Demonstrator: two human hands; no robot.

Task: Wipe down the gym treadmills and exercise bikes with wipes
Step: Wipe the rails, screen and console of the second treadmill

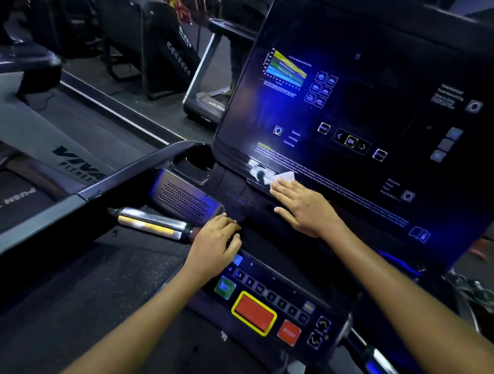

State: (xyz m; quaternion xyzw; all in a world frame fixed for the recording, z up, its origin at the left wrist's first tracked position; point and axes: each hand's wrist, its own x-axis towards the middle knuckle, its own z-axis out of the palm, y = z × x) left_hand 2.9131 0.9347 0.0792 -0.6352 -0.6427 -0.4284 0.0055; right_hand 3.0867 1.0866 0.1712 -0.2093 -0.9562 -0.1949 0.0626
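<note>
A black treadmill console (368,108) with a glossy display panel fills the upper right. My right hand (301,207) lies flat with straight fingers on a white wipe (284,177), pressing it against the panel's lower edge. A wet smear shows just left of the wipe. My left hand (214,245) rests with curled fingers on the dark ledge above the button panel (270,306), next to the end of the chrome handgrip (151,224). Whether its fingers grip anything is not clear.
The button panel has a green key, a large red pad and a red stop key. A speaker grille (184,200) and a cup recess (193,163) sit left of the console. Another treadmill (47,143) stands to the left, more gym machines behind.
</note>
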